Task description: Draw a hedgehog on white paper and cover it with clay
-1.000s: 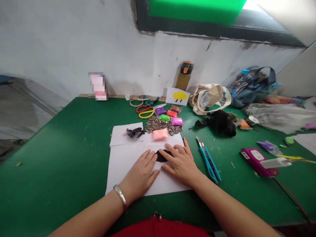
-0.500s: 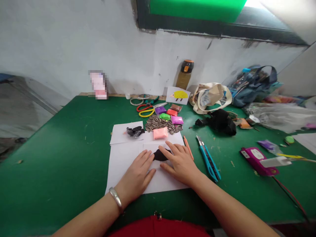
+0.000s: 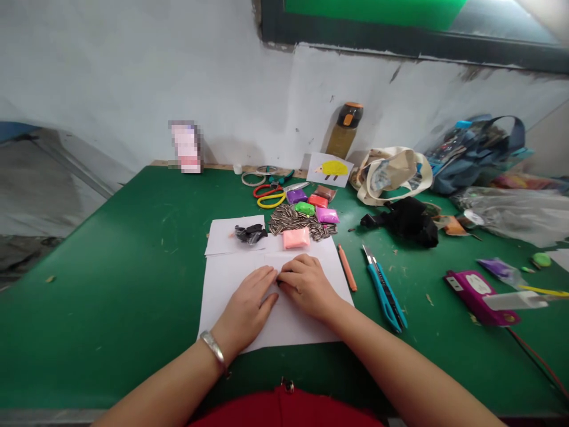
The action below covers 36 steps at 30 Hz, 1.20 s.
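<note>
My left hand (image 3: 251, 305), a silver bangle at its wrist, lies flat on the white paper (image 3: 222, 296) with its fingers stretched out. Beside its fingertips, my right hand (image 3: 306, 284) has its fingers curled down over a piece of black modelling clay (image 3: 278, 280). Only a small dark bit of that clay shows between the hands; the rest is covered. Just beyond the hands sits a packet of pink clay (image 3: 296, 238). A crumpled clear wrapper with black clay (image 3: 251, 234) rests on the smaller paper at the upper left.
Right of the paper lie an orange stick (image 3: 347, 268) and a blue cutter knife (image 3: 386, 290) with its blade out. Sunflower seeds (image 3: 288, 219), several clay packets, scissors (image 3: 272, 200) and a hedgehog drawing (image 3: 329, 170) are farther back. A purple glue gun (image 3: 480, 296) lies at right.
My right hand's fingers have drawn in from spread to curled over the black clay, now mostly hidden. My left hand stays flat. The whole view has shifted slightly.
</note>
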{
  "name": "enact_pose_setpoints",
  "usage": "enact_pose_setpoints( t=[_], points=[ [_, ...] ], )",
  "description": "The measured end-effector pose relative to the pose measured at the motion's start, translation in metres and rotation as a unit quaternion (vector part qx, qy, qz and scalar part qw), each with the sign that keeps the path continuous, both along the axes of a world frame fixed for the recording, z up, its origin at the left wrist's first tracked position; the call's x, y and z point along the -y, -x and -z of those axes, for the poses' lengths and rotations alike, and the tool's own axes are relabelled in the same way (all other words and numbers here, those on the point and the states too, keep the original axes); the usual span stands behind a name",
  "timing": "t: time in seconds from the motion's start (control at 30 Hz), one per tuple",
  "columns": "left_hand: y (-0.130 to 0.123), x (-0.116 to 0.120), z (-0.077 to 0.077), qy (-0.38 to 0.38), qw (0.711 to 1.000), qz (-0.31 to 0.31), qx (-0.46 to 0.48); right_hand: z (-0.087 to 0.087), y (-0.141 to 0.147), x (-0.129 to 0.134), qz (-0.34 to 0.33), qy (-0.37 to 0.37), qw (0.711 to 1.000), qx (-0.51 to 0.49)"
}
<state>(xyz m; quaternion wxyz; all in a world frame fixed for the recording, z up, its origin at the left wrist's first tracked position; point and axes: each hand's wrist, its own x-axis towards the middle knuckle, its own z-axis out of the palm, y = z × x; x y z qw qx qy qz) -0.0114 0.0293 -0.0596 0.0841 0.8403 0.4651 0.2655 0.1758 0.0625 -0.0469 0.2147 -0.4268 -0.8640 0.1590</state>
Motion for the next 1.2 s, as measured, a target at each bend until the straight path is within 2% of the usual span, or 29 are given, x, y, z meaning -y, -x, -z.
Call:
enact_pose_setpoints(
  t=[0.4,0.53,0.7,1.2],
  points=[
    [-0.003,0.0,0.001,0.014,1.0,0.004,0.003,0.005,0.007,0.004,0.029,0.0,1.0,-0.008],
    [-0.003,0.0,0.0,0.009,1.0,-0.007,-0.005,0.001,0.0,0.006,0.044,0.01,0.998,-0.036],
    [-0.003,0.001,-0.001,0.004,1.0,-0.002,-0.028,-0.003,-0.01,0.007,0.069,0.012,0.997,-0.023],
    [-0.008,0.001,-0.002,-0.029,0.998,0.012,-0.057,0.003,-0.007,0.007,0.043,-0.029,0.999,-0.014]
  ],
)
